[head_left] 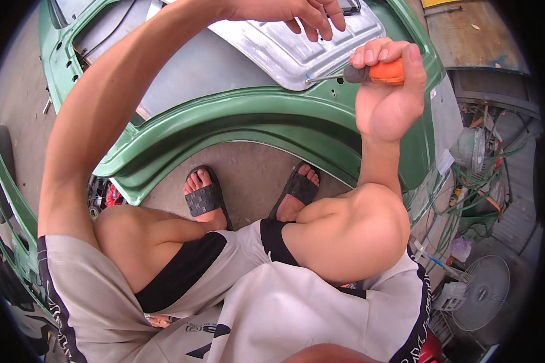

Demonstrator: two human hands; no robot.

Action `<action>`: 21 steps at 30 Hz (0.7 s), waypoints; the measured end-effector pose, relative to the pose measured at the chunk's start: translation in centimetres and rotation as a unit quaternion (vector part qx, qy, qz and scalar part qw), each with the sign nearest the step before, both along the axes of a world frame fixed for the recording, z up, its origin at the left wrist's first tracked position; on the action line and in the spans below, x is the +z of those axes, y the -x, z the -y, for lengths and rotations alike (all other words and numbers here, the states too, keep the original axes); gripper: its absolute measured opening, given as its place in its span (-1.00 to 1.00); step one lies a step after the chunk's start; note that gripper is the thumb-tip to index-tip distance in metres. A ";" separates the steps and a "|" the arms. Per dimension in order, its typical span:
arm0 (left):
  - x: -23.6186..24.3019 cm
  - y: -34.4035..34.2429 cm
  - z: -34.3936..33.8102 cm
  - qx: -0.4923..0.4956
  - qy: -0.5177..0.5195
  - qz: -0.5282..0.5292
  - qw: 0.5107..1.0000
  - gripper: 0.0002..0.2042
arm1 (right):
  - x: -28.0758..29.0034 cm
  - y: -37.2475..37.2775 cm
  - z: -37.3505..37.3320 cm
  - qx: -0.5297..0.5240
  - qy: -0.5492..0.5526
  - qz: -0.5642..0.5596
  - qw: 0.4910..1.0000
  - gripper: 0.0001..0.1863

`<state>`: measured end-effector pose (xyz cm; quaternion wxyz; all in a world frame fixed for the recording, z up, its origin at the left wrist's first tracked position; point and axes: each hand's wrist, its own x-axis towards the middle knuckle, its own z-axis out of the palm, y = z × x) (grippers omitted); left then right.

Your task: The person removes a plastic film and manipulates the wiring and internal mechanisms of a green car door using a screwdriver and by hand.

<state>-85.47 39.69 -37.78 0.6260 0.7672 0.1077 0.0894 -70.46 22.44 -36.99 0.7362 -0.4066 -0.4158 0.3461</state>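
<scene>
My right hand (389, 112) is closed around the orange and grey handle of a screwdriver (386, 72). Its thin metal shaft points left, and the tip is over the lower corner of a silver metal panel (284, 57). Whether the tip touches the panel I cannot tell. At the top, my left hand (290, 11) hangs above the same panel, fingers loosely apart and nothing visible in them. The panel lies against a large green vehicle body part (224, 112) with a curved wheel-arch edge.
My sandalled feet stand on the concrete floor (248, 163) inside the arch. On the right are tangled green hoses (475, 187) and a grey fan (481, 291). Another green frame (18, 242) stands at far left. A worn board (472, 36) is at upper right.
</scene>
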 end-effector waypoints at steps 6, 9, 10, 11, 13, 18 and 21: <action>-0.6 0.4 0.0 0.046 0.031 -0.020 0.998 -0.71 | 0.3 -2.0 -2.2 0.345 0.004 0.055 0.937 -0.61; -0.9 1.1 -0.2 0.038 0.014 -0.034 0.999 -0.72 | 0.6 -3.7 -5.6 0.578 -0.044 0.117 0.806 -0.65; -0.8 0.7 -0.2 0.031 0.013 -0.037 0.999 -0.73 | 1.0 -4.2 -6.1 0.689 -0.072 0.156 0.704 -0.67; -0.7 0.3 -0.2 0.027 0.013 -0.032 0.999 -0.73 | 1.0 -4.6 -5.9 0.687 -0.068 0.160 0.706 -0.67; -0.7 -0.4 0.0 0.013 0.014 -0.039 0.999 -0.73 | 0.6 -5.0 -5.1 0.603 -0.027 0.126 0.787 -0.68; 0.4 0.4 0.8 0.047 -0.014 -0.004 0.999 -0.73 | 1.0 1.5 -0.8 0.016 -0.017 0.027 0.999 -0.50; -0.9 1.5 0.2 0.071 -0.001 -0.015 0.997 -0.74 | -0.3 0.2 -1.9 0.146 -0.016 0.025 0.989 -0.41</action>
